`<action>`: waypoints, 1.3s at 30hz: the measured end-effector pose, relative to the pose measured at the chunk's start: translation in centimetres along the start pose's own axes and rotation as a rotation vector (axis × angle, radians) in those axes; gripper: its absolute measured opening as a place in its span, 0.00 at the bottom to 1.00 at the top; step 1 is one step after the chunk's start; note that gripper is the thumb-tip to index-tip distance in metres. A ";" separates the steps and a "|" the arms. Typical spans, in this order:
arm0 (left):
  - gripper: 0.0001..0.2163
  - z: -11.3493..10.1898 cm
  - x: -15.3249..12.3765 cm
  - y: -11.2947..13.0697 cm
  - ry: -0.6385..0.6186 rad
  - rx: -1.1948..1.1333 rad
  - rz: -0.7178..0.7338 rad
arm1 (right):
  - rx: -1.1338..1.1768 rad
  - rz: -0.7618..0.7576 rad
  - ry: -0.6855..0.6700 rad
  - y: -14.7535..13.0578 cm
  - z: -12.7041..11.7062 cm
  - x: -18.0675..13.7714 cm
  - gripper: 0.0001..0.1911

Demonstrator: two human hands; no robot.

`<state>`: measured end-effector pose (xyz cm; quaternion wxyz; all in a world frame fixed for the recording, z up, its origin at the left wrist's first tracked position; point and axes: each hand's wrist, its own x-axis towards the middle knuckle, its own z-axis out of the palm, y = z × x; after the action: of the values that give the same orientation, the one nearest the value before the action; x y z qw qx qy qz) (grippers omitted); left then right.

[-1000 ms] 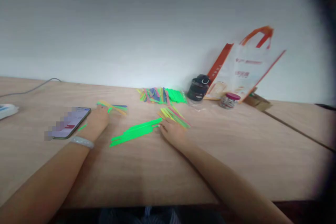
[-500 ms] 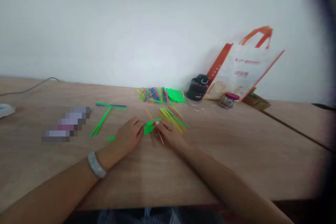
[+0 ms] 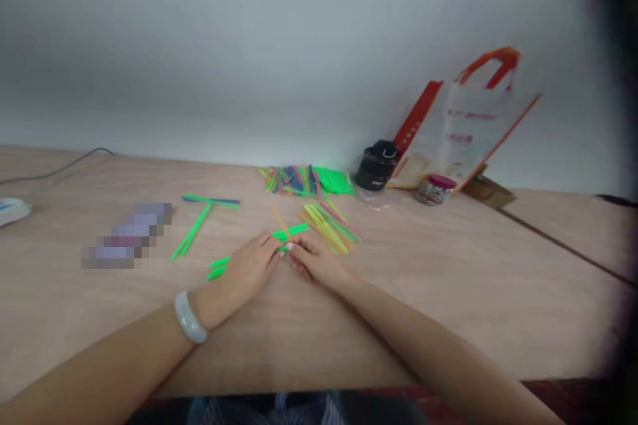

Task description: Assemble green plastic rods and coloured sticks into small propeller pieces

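Note:
My left hand point(image 3: 249, 269) and my right hand point(image 3: 314, 262) meet at the middle of the wooden table point(image 3: 448, 279), fingertips together. Bright green sticks point(image 3: 292, 234) run between them, passing under my left palm and out at its far side. A thin orange stick point(image 3: 280, 221) leans from the fingers toward the back. Just beyond my right hand lies a loose pile of yellow and green sticks point(image 3: 326, 228). Further left, apart from both hands, lie several green sticks point(image 3: 191, 231) and a green-and-blue pair point(image 3: 211, 200).
A mixed heap of coloured sticks point(image 3: 306, 181) lies at the table's back edge. A black cylindrical container point(image 3: 376, 166), a pink-lidded jar point(image 3: 434, 190) and a white-and-orange paper bag point(image 3: 461, 119) stand at back right. A pixelated phone point(image 3: 127, 236) lies left.
My left hand has moved right from beside the phone to meet my right hand. The green sticks are now gathered between both hands, and my wrists have drawn slightly closer.

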<state>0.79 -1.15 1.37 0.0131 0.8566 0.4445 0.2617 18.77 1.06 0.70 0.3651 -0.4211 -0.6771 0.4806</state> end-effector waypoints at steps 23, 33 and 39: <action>0.09 -0.1 0.3 0.5 -0.092 0.064 -0.037 | -0.030 0.040 -0.006 -0.9 0.7 -0.5 0.09; 0.11 -0.3 0.4 0.6 -0.101 0.100 -0.027 | -0.053 0.011 0.011 -0.8 0.5 -0.2 0.11; 0.12 -1.0 0.7 0.8 -0.101 0.082 -0.068 | -0.077 -0.054 -0.004 -0.7 -0.2 0.2 0.14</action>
<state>1.28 -1.34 2.79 0.0093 0.8529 0.4826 0.1989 18.70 1.16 1.43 0.3603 -0.4156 -0.7067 0.4451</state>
